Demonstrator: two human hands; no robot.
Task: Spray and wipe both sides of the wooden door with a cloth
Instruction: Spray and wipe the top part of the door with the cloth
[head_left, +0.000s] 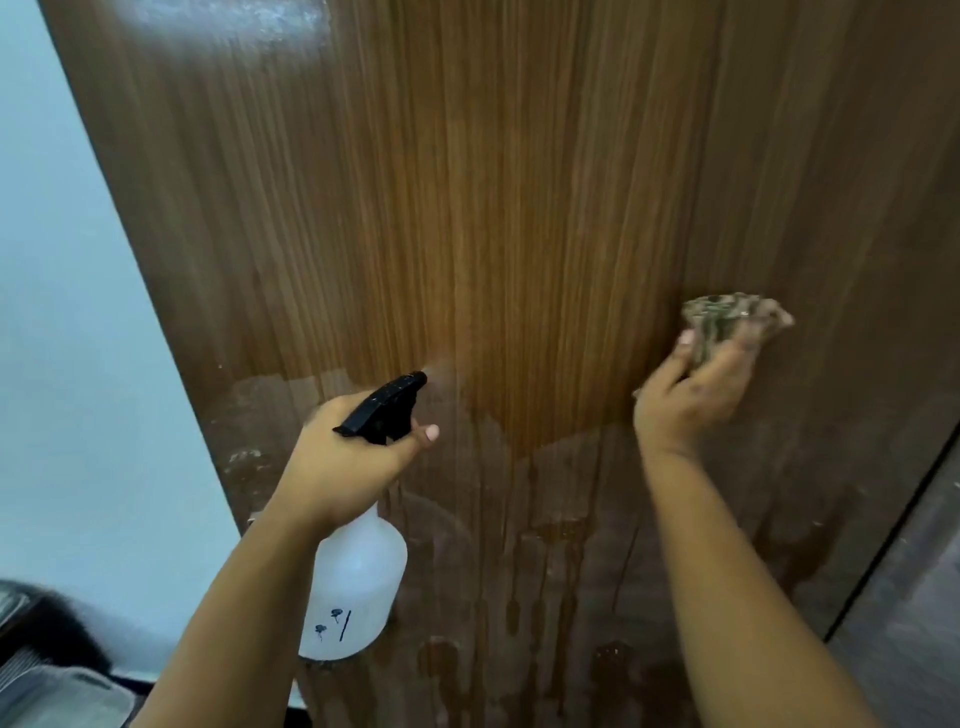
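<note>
The wooden door (493, 197) fills most of the view, its grain running top to bottom. Its lower part is wet, with drips running down. My left hand (348, 457) grips a white spray bottle (358, 582) by its neck, fingers round the black trigger head (387, 408). The nozzle points at the door and a faint mist leaves it. My right hand (696, 384) holds a bunched, brownish patterned cloth (727, 322) against the door's right part.
A pale blue wall (67, 312) lies left of the door's edge. Dark and grey fabric things (52, 675) sit at the bottom left. At the bottom right a dark gap and grey floor (914, 597) show beside the door.
</note>
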